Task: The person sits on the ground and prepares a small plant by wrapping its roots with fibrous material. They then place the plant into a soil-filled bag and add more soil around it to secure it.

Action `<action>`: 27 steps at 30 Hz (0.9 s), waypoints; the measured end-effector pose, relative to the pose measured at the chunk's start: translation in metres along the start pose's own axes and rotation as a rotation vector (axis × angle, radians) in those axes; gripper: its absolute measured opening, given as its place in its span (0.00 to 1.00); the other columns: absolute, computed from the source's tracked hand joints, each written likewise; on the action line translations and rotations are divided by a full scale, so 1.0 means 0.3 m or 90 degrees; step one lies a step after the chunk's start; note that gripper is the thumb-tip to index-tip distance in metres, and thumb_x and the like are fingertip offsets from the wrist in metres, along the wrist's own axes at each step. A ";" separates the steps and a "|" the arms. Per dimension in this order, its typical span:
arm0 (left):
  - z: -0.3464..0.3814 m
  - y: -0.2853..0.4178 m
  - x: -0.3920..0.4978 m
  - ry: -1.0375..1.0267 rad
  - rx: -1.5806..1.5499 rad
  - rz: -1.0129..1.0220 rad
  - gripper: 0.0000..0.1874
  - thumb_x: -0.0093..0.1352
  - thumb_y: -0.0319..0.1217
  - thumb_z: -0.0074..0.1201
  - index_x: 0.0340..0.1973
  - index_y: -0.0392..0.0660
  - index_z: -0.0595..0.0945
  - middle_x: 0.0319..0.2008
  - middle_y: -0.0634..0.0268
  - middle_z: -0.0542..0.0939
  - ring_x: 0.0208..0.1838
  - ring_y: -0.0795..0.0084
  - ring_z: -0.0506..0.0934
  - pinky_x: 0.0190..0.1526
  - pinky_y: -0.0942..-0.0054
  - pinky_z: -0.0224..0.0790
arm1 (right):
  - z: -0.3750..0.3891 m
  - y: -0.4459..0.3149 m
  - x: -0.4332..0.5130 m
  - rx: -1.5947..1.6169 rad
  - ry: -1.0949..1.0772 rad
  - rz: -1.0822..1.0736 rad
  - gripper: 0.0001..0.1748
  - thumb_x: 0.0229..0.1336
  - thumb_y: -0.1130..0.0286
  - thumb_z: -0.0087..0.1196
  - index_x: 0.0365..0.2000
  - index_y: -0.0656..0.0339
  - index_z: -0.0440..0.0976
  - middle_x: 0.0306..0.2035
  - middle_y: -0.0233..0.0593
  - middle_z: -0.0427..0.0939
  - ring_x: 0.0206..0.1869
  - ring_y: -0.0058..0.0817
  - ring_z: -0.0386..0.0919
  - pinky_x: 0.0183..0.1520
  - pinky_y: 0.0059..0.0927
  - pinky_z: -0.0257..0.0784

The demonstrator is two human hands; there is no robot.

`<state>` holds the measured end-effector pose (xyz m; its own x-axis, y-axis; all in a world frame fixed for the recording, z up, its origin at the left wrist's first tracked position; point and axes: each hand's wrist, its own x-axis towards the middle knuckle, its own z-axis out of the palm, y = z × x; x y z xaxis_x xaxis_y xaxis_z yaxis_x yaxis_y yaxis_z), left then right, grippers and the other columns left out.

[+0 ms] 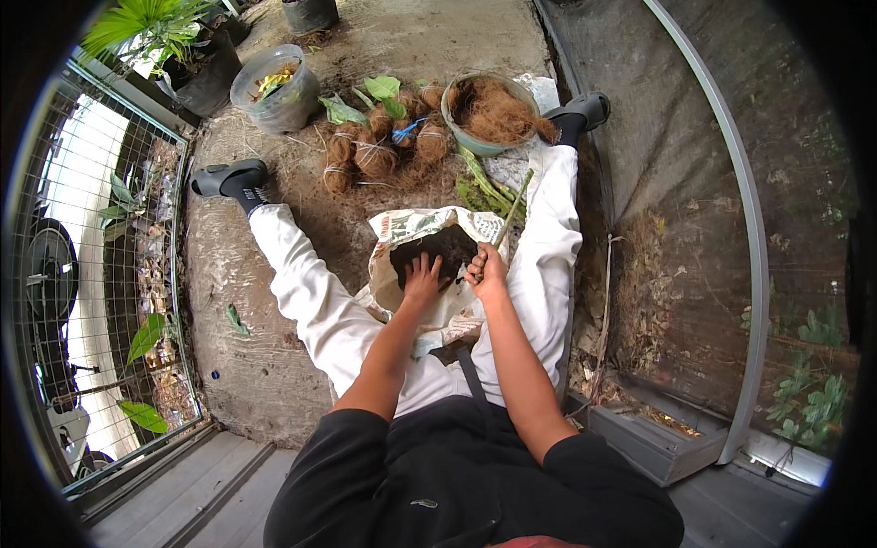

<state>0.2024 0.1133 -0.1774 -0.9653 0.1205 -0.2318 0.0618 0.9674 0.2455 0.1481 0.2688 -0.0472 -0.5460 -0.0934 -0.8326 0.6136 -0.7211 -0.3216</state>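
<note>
Between my outstretched legs lies a printed white sack (466, 318) with its mouth turned down. Dark soil (445, 248) fills its opening. My left hand (423, 279) reaches into the sack, fingers spread over the soil, with the fingertips against it; I see nothing held in it. My right hand (488, 272) is closed around the lower end of a green plant stem (515, 207), which slants up and away over the sack's right rim. Beyond the sack sit several coir-wrapped balls (375, 159) tied with string, some with green leaves (382, 88) sticking out.
A tub of coconut fibre (497, 113) stands near my right foot, with cut green stems (485, 179) below it. A clear plastic pail (275, 89) holds yellowed leaves. Wire mesh (130, 274) borders the left; dark netting on a grey frame (743, 171) borders the right.
</note>
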 end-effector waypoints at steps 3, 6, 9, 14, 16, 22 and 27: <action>-0.006 -0.017 0.017 -0.038 -0.035 -0.016 0.32 0.66 0.47 0.54 0.62 0.49 0.65 0.62 0.47 0.64 0.60 0.42 0.67 0.54 0.47 0.65 | 0.003 0.001 0.010 -0.015 0.004 0.009 0.19 0.59 0.62 0.52 0.16 0.46 0.57 0.11 0.21 0.53 0.10 0.17 0.51 0.13 0.24 0.43; -0.078 0.003 0.030 -0.043 -0.166 -0.094 0.27 0.67 0.44 0.53 0.57 0.44 0.70 0.54 0.46 0.72 0.54 0.47 0.74 0.52 0.55 0.68 | -0.005 -0.005 0.031 -0.013 0.010 -0.001 0.20 0.58 0.62 0.52 0.15 0.46 0.56 0.11 0.21 0.51 0.10 0.17 0.50 0.12 0.24 0.42; -0.095 -0.025 0.040 0.014 -0.364 -0.212 0.24 0.68 0.44 0.53 0.52 0.39 0.73 0.46 0.45 0.77 0.49 0.48 0.76 0.51 0.59 0.69 | 0.016 0.016 0.032 -0.020 0.009 -0.015 0.19 0.57 0.63 0.50 0.15 0.45 0.54 0.10 0.21 0.50 0.09 0.17 0.47 0.12 0.25 0.41; -0.166 -0.054 0.058 -0.017 -0.715 -0.320 0.23 0.70 0.47 0.51 0.45 0.37 0.77 0.41 0.53 0.80 0.43 0.58 0.78 0.47 0.63 0.71 | 0.026 0.040 0.046 -0.025 -0.002 -0.013 0.20 0.58 0.64 0.48 0.14 0.45 0.54 0.09 0.22 0.50 0.08 0.17 0.46 0.11 0.25 0.40; -0.223 -0.036 0.039 0.032 -0.807 -0.344 0.24 0.70 0.49 0.51 0.46 0.39 0.77 0.40 0.58 0.80 0.43 0.63 0.77 0.47 0.65 0.70 | 0.013 0.061 0.068 -0.017 -0.052 0.016 0.20 0.58 0.64 0.49 0.14 0.45 0.56 0.09 0.22 0.51 0.08 0.18 0.48 0.11 0.25 0.42; -0.420 0.048 -0.033 -0.048 -1.323 -0.348 0.25 0.74 0.51 0.42 0.52 0.44 0.74 0.46 0.60 0.79 0.48 0.64 0.77 0.53 0.63 0.68 | 0.008 0.092 0.070 -0.149 -0.020 -0.010 0.19 0.54 0.56 0.63 0.19 0.52 0.67 0.17 0.28 0.68 0.17 0.23 0.68 0.21 0.28 0.69; -0.352 0.030 -0.053 0.025 -1.454 -0.291 0.26 0.75 0.52 0.36 0.52 0.43 0.74 0.47 0.60 0.80 0.47 0.63 0.79 0.51 0.59 0.72 | 0.022 0.162 0.055 -0.189 -0.062 -0.033 0.17 0.56 0.56 0.63 0.22 0.56 0.70 0.18 0.30 0.69 0.19 0.24 0.70 0.25 0.31 0.75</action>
<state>0.1914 0.0967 -0.0720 -0.8334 0.0179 -0.5524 -0.3352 -0.8110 0.4795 0.1652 0.2275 -0.0736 -0.6246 -0.1374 -0.7688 0.7150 -0.4964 -0.4922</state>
